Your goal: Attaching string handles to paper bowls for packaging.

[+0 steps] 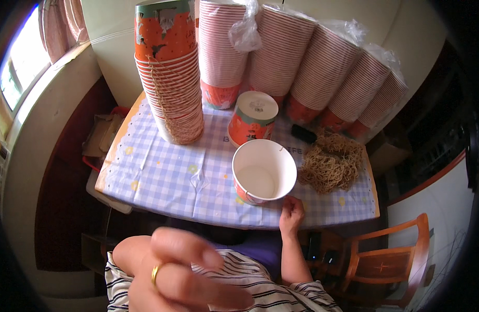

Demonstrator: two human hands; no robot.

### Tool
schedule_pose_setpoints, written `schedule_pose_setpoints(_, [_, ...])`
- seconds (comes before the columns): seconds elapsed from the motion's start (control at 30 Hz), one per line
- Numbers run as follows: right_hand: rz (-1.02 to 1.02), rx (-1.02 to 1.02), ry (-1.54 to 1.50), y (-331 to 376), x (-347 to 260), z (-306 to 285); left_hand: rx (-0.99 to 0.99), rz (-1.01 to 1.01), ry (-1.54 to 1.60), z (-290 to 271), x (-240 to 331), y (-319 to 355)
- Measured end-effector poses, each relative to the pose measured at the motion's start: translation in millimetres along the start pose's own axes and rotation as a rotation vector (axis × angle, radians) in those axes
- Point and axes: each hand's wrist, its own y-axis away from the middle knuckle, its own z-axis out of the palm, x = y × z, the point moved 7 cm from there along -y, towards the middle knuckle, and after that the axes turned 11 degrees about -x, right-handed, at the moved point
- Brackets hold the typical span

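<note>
Below your round, white-lined orange paper tub [264, 170], your left hand [171, 270] is curled, your right hand [292, 212] narrow; holds unclear.

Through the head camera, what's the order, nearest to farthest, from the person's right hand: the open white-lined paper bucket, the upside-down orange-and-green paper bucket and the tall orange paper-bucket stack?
1. Open bucket: just ahead and left of the right hand.
2. Upside-down bucket: behind the open bucket.
3. Tall stack: left side of the table.
</note>
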Motion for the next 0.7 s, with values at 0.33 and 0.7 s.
schedule_pose_setpoints(0.33, [0.030,-0.015,0.003,1,-2,0,0.136,0.083,-0.085,0,3,8])
schedule_pose_setpoints(0.7, [0.008,-0.012,0.026,1,2,0,0.109,-0.005,-0.138,-5,6,-3])
